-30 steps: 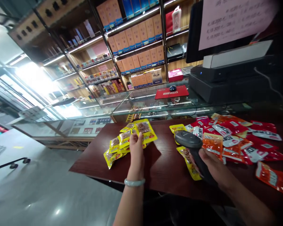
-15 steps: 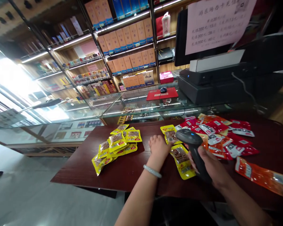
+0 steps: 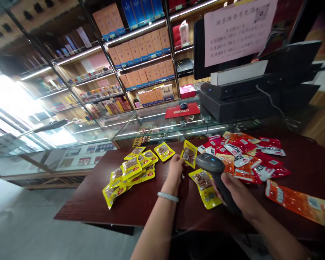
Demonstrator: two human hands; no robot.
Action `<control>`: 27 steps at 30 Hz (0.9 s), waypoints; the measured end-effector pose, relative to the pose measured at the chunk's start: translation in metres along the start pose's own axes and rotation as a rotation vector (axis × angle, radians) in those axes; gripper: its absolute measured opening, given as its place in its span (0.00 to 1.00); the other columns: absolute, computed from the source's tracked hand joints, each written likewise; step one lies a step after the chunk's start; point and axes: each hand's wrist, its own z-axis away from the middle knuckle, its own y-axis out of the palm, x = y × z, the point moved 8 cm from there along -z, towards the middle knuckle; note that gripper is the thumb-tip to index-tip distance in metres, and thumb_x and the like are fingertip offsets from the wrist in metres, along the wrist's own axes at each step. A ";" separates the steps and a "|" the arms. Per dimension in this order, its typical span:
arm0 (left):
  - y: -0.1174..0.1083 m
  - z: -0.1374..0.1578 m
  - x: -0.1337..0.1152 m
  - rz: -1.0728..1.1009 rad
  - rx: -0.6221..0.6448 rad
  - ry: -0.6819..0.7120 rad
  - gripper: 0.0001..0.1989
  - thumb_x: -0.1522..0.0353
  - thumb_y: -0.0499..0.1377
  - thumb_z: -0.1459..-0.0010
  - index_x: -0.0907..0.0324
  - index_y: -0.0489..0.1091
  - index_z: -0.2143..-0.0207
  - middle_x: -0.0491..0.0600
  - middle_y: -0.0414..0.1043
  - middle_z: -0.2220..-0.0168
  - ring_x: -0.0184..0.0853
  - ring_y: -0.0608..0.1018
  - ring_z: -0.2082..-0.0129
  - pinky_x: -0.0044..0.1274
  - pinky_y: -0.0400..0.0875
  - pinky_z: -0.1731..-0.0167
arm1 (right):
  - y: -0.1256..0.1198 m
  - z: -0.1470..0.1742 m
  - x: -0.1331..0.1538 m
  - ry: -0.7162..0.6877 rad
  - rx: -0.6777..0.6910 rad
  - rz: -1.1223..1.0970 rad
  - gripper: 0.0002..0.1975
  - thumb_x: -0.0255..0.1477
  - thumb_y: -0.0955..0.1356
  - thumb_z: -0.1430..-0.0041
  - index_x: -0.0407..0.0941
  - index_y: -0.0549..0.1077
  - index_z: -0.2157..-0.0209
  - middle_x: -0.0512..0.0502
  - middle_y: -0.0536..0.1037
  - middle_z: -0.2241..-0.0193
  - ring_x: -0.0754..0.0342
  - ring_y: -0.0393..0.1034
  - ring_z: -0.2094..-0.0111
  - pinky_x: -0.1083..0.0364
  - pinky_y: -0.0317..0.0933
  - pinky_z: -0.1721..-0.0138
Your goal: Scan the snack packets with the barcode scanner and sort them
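Observation:
My left hand (image 3: 176, 165), with a pale bangle at the wrist, pinches the lower edge of a yellow snack packet (image 3: 189, 154), which is tilted up from the table. In my right hand (image 3: 239, 193) is a black barcode scanner (image 3: 210, 163), its head beside that packet and a small blue light showing on top. Another yellow packet (image 3: 206, 187) lies flat below the scanner, partly hidden by it. To the left of my left hand rests a single yellow packet (image 3: 164, 151), beside a pile of several similar packets (image 3: 131, 169).
Red and orange snack packets (image 3: 242, 150) are heaped at the right, with one long orange packet (image 3: 299, 204) nearer the edge. Behind the dark red table (image 3: 157, 202) stand a glass counter (image 3: 151, 121), a mouse (image 3: 183, 105) and a black cash register (image 3: 227, 104).
A yellow packet now lies between the pile and my left hand. My left hand has closed on another packet and raised it on edge. The scanner stays in my right hand.

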 end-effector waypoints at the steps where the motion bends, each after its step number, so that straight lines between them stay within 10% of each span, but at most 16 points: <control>1: -0.001 0.003 -0.002 0.077 0.012 0.000 0.15 0.62 0.66 0.54 0.58 0.62 0.71 0.43 0.69 0.76 0.27 0.72 0.79 0.17 0.54 0.80 | 0.004 0.000 0.001 -0.002 0.016 0.002 0.26 0.55 0.67 0.42 0.45 0.71 0.71 0.52 0.70 0.82 0.59 0.63 0.81 0.61 0.58 0.81; 13: -0.027 0.030 -0.022 0.269 0.010 0.109 0.13 0.67 0.66 0.55 0.61 0.66 0.68 0.42 0.69 0.77 0.23 0.68 0.79 0.16 0.56 0.80 | 0.048 -0.005 0.009 -0.008 0.171 0.033 0.26 0.56 0.67 0.43 0.45 0.70 0.73 0.52 0.69 0.79 0.59 0.61 0.82 0.60 0.56 0.82; 22: -0.085 0.040 -0.047 0.529 -0.195 0.224 0.22 0.58 0.69 0.52 0.56 0.63 0.62 0.44 0.74 0.66 0.28 0.78 0.69 0.17 0.65 0.72 | 0.032 -0.001 0.012 -0.028 0.108 0.051 0.26 0.55 0.67 0.42 0.45 0.70 0.72 0.52 0.69 0.81 0.58 0.62 0.81 0.60 0.58 0.81; 27: -0.046 0.052 -0.036 -0.174 -0.054 0.185 0.26 0.50 0.65 0.50 0.58 0.68 0.57 0.55 0.76 0.57 0.37 0.78 0.62 0.25 0.68 0.65 | 0.015 -0.005 0.023 -0.082 0.081 -0.002 0.26 0.54 0.66 0.41 0.44 0.72 0.72 0.52 0.69 0.82 0.59 0.61 0.82 0.61 0.57 0.82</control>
